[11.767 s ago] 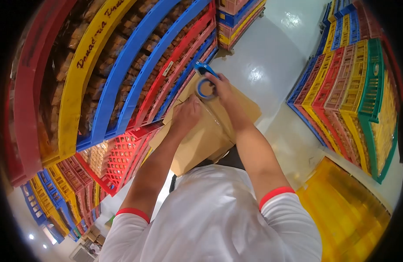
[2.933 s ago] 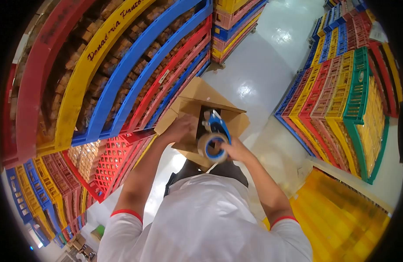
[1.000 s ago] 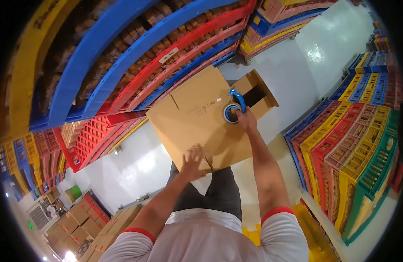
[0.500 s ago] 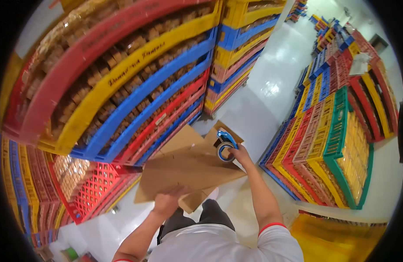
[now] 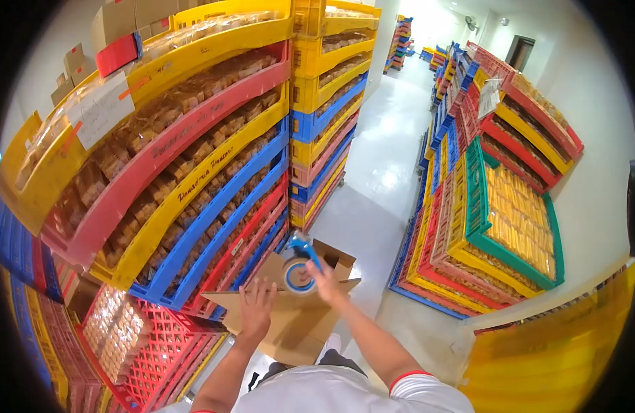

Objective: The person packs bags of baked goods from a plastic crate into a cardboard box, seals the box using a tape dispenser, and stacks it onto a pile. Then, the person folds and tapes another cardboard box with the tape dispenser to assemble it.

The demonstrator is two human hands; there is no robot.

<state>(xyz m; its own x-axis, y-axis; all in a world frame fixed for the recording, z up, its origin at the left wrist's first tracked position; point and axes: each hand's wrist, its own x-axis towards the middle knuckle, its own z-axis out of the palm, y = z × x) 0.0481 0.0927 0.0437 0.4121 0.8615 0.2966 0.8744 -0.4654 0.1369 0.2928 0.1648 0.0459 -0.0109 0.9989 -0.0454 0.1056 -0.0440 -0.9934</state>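
Note:
My right hand [image 5: 323,281] is closed around the blue handle of a tape dispenser [image 5: 301,270], which carries a wide roll of tape and is held over a cardboard box [image 5: 297,320]. My left hand [image 5: 257,306] lies with its fingers spread against the box's upper left part, holding nothing. The box is in front of my legs, with flaps standing out at its far side and a dark opening partly visible at the far right. The tape's loose end cannot be made out.
Tall stacks of colored crates [image 5: 214,175] filled with wrapped goods rise close on the left. More stacked crates [image 5: 462,234] line the right side, a green one on top. A red crate [image 5: 162,344] is at the lower left. A yellow translucent sheet [image 5: 551,351] is at the lower right.
The view has tipped up, showing more of the aisle and stacks. The box has turned and its flaps now face differently. My left hand has moved from the near edge to the box's upper left.

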